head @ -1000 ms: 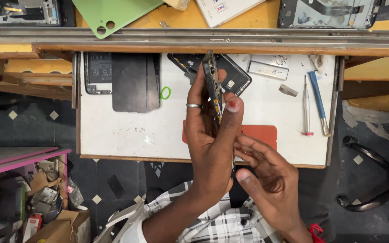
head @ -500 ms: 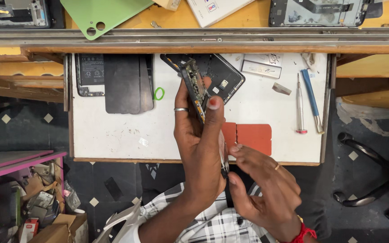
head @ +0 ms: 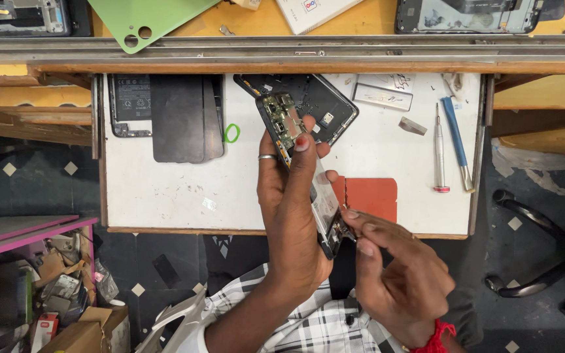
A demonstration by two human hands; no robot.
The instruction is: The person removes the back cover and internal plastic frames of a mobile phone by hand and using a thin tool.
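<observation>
Gripping opened phone [head: 299, 167] (both hands); fingers [head: 303, 153] closed

Two hands show, the left hand [head: 292, 216] and the right hand [head: 397, 278], with one opened phone [head: 299, 167] between them. The white tray [head: 165, 196] carries two screwdrivers, one silver [head: 439, 147] and one blue-handled [head: 456, 140], one green ring [head: 231, 133], one red pad [head: 369, 196] and one black phone frame [head: 318, 98]. One green back cover [head: 145, 19] lies on the bench above

Evenly and brightly lit from above; soft, short shadows under things on the white rectangular counter [head: 165, 196]. Sharp across that counter, no glare. Dimmer below it, over the dark patterned floor [head: 34, 176]. Slight softness toward corners.
</observation>
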